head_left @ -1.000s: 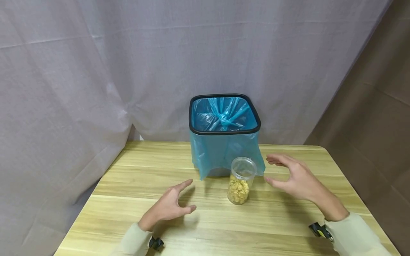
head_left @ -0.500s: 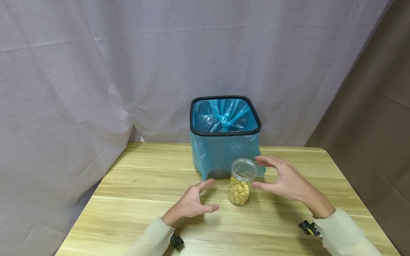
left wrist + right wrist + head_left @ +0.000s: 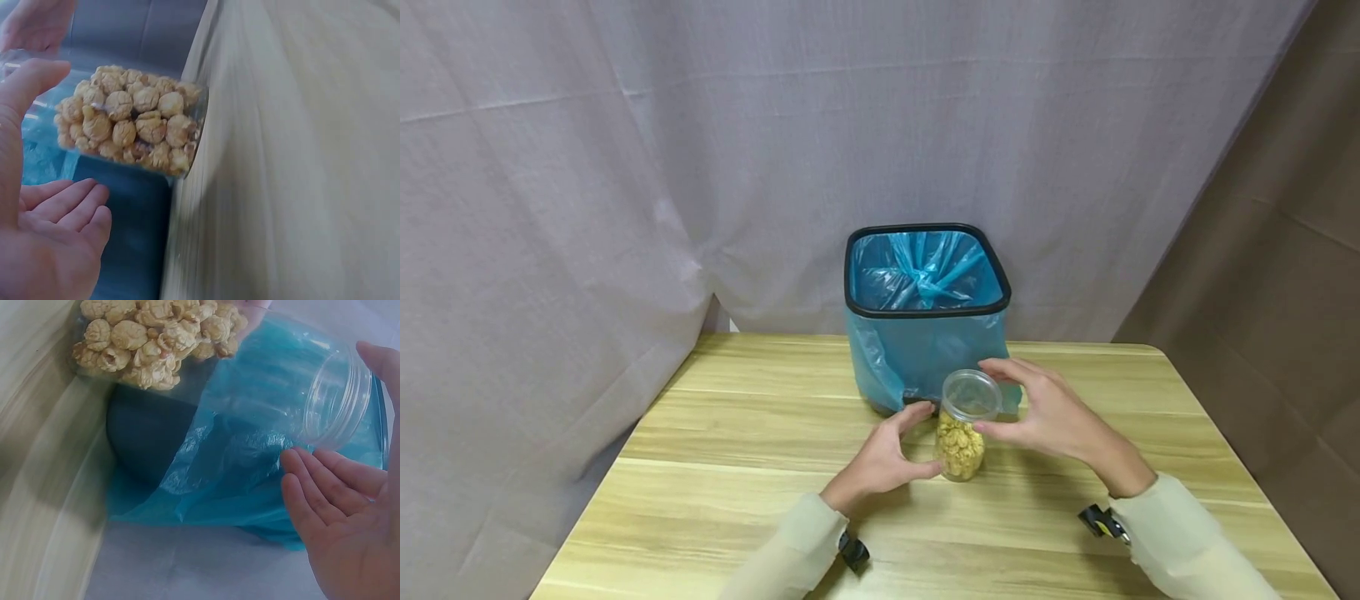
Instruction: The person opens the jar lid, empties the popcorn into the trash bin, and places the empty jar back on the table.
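A clear plastic jar (image 3: 961, 442), partly filled with caramel popcorn (image 3: 134, 119), stands upright on the table in the head view. My left hand (image 3: 883, 458) is at its left side, thumb and fingers spread around the lower part. At the upper right, my right hand (image 3: 1048, 412) has its thumb and fingers spread about the neck. In the right wrist view, gaps show between the right fingertips (image 3: 294, 459) and the jar. The left fingers (image 3: 75, 203) are held apart from the jar in the left wrist view. Whether a clear lid covers the jar cannot be made out.
Just behind the jar stands a bin with a black rim (image 3: 928, 314), lined with a blue plastic bag (image 3: 880, 350) that hangs over its outside. The wooden table (image 3: 715, 492) ends at a grey curtain (image 3: 760, 167) behind, with a brown curtain (image 3: 1262, 317) to the right.
My left hand has moved right to the jar, and my right hand has moved left to its neck. Beside the left fingers, the hanging bag edge has shifted. The jar stays put.
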The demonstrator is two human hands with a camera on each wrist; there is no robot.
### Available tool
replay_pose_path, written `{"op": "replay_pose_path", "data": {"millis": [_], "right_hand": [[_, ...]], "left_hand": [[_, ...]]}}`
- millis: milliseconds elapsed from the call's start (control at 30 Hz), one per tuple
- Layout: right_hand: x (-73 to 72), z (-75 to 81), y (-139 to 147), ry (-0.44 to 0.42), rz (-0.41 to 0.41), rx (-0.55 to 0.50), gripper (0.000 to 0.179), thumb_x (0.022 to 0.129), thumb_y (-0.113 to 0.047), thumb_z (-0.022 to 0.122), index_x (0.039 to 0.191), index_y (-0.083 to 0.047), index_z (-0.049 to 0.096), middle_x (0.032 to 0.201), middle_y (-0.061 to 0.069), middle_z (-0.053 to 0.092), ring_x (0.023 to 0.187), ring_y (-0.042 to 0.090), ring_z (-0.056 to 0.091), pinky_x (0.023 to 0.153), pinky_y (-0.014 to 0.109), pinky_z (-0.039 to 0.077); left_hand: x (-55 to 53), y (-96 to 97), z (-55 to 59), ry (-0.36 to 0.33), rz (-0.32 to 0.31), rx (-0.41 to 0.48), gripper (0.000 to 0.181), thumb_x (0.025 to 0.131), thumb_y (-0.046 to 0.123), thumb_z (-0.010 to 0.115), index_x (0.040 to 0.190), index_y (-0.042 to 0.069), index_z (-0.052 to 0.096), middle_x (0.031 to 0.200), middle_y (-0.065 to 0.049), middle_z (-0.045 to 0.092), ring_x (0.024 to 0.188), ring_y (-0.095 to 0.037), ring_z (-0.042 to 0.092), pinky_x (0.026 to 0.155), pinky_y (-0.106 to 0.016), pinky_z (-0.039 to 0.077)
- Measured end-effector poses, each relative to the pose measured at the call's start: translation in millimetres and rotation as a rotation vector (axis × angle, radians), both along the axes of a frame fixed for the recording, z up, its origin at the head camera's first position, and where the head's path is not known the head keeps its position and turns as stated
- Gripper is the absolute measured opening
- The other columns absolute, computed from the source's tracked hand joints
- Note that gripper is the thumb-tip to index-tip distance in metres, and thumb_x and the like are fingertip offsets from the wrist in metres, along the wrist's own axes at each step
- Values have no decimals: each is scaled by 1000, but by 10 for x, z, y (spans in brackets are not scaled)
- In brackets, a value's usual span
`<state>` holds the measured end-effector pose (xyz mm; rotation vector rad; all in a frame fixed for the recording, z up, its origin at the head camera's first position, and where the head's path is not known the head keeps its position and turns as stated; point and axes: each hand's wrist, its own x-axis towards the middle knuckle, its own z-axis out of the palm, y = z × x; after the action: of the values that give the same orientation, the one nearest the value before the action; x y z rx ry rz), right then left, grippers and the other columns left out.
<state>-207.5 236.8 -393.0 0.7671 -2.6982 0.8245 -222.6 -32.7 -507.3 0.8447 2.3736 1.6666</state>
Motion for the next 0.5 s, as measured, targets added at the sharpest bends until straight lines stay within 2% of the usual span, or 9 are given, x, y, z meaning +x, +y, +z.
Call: {"op": "replay_pose_path", "data": {"millis": [200,367,500], "right_hand": [[-33,10,-74,30,26,7,82,75,-43,95,142,-10,62,135,7,70,115,25,69,92,52,62],[-55,19,-108,67,45,19,81,75,-47,94,140,-10,63,130,4,71,110,19,68,88,44,62],[-68,16,-126,72,50,15,80,73,-43,96,139,-10,64,127,3,71,108,17,68,87,43,62]], "left_hand": [[-56,158,-17,6,-1,52,85,84,30,88,156,13,46,156,-6,57,147,-19,53,124,-46,43],[-82,272,-54,-1,-9,70,81,84,33,88,155,22,48,152,1,59,142,-15,55,121,-44,46],[-103,360,-84,7,24,57,81,82,38,89,152,27,51,146,7,63,134,-10,59,115,-36,50]]}}
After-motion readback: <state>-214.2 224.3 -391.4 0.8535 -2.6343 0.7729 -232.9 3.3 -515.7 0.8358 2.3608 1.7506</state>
